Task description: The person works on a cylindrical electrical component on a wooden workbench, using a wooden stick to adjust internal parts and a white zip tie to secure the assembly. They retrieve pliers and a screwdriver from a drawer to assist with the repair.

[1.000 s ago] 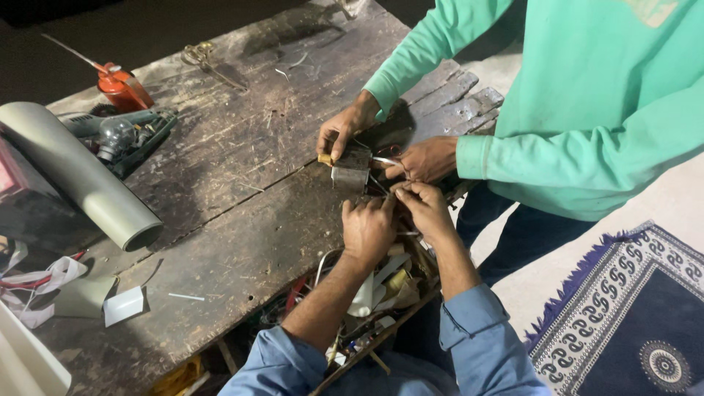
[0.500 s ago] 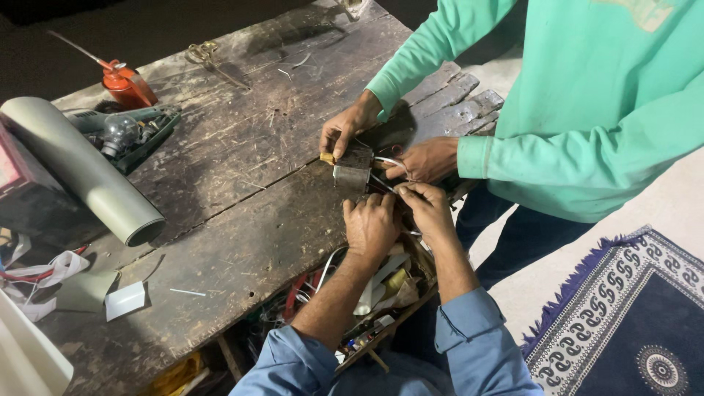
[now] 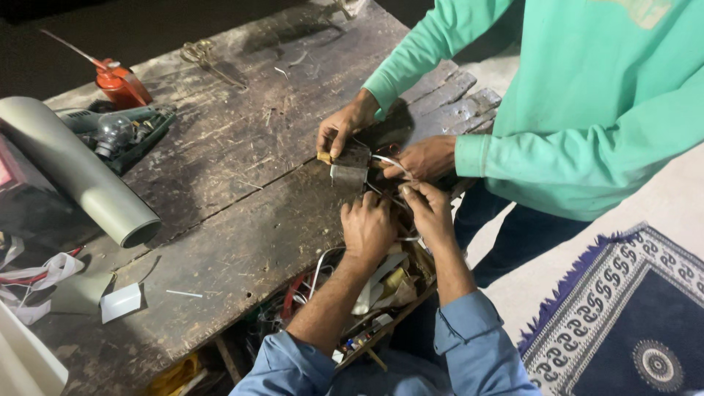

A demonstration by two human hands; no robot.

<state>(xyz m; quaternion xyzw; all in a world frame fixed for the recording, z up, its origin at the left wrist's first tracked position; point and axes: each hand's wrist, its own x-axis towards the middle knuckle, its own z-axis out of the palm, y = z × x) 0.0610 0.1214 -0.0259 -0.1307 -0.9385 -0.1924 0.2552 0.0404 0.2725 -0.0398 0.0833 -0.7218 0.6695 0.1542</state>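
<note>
Head view, steeply down, near workbench (image 3: 220, 220)

Red oil can (image 3: 121, 84), green drill (image 3: 117, 132), grey roll (image 3: 77, 172) — patterned rug (image 3: 631, 323) beside.

No packages, labels, signs or screens clearly in view.
Only unclear candidates: a small white card-like slip (image 3: 121, 301) lying flat near the front left edge of the wooden table (image 3: 242, 183), and crumpled white wrapping (image 3: 33, 282) with red at the left edge.
</note>
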